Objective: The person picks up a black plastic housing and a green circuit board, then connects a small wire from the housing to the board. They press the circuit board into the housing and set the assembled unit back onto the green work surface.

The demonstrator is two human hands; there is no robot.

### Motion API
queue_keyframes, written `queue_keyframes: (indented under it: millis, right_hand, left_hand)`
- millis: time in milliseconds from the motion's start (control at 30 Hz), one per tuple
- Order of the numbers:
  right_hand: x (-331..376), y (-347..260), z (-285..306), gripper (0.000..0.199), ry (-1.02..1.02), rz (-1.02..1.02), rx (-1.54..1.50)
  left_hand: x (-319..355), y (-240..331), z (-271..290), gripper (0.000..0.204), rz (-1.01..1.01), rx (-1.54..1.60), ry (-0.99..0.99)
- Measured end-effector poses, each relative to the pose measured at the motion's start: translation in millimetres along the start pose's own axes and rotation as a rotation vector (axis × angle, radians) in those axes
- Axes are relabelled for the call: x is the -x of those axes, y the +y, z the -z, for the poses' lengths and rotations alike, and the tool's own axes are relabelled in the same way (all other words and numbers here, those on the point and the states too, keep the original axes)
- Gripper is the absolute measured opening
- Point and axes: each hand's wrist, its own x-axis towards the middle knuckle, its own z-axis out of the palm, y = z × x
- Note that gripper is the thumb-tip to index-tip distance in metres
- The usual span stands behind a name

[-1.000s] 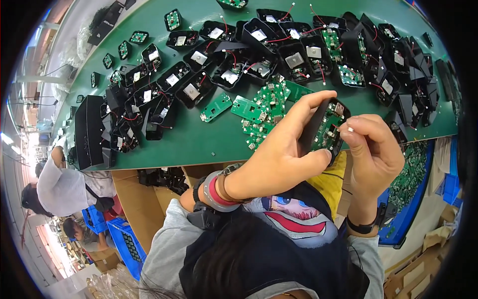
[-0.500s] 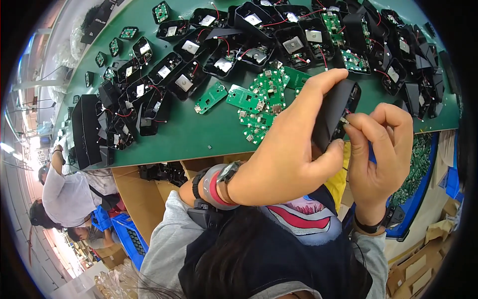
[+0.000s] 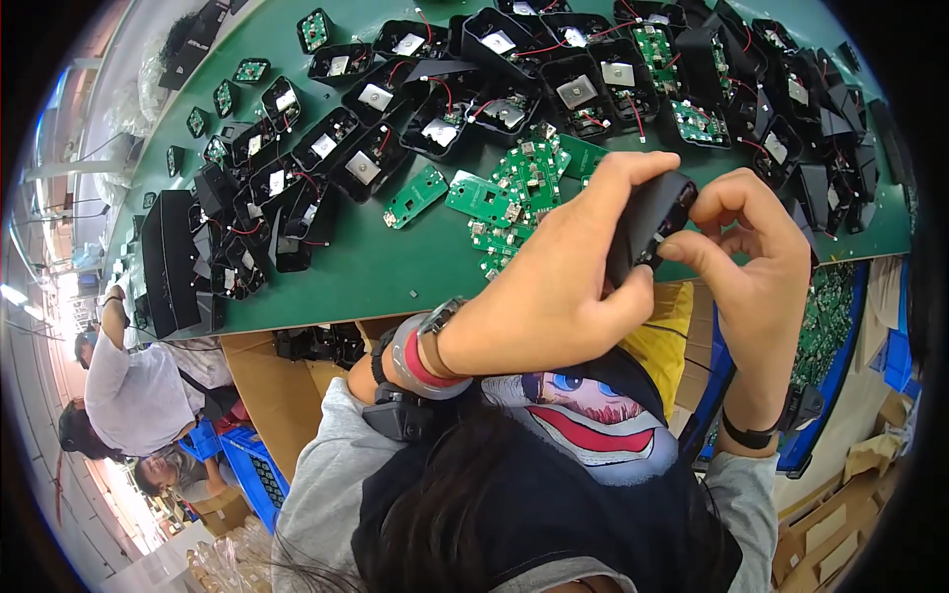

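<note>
My left hand (image 3: 544,296) grips a small black plastic housing (image 3: 630,229), its thumb along the lower edge and its fingers over the top. The housing is held tilted above the table's near edge, its open side turned to the right. On that side sits a small pale connector (image 3: 651,245). My right hand (image 3: 761,257) is at the open side, thumb tip at the connector and fingers curled by the upper rim. Whatever lies between those fingertips is hidden. Just left of the housing, loose green circuit boards (image 3: 480,198) are piled on the table.
Many black housings (image 3: 363,166) with metal plates and red wires crowd the green table (image 3: 366,282). Below its edge stand a cardboard box (image 3: 259,381) and a yellow bag-like thing (image 3: 672,326). A blue-rimmed bin of boards (image 3: 828,321) is at right. Other people (image 3: 148,390) are at far left.
Both hands and the housing have shifted slightly left. My right hand has turned; its fingers have moved up to the rim, while its thumb stays low by the connector.
</note>
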Motion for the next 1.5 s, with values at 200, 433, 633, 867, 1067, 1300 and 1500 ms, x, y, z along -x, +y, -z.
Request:
queue_keyframes:
  millis: [200,433,633,867,1067,1300,1500]
  right_hand:
    - [14,5,-8,0.014,0.159,0.239,0.147]
    - [23,-4,-12,0.016,0.175,0.096,0.067]
    - [16,9,-10,0.017,0.160,0.388,0.264]
    - [20,9,-29,0.009,0.276,-0.023,-0.366]
    - [21,17,-25,0.012,0.211,0.278,-0.023]
    - [21,16,-13,0.014,0.071,0.288,0.077]
    - [22,18,-13,0.013,0.142,0.324,0.080]
  left_hand:
    - [-1,-17,-7,0.068,-0.002,0.251,0.046]
    - [3,-9,-14,0.062,0.074,0.441,0.118]
    - [3,-16,-17,0.063,-0.052,0.214,0.129]
    - [5,-17,-23,0.065,-0.120,0.003,0.180]
    - [7,-15,-25,0.063,-0.002,0.329,0.146]
    - [11,-9,-19,0.064,0.116,0.416,0.111]
    - [9,-11,-21,0.060,0.074,0.363,0.110]
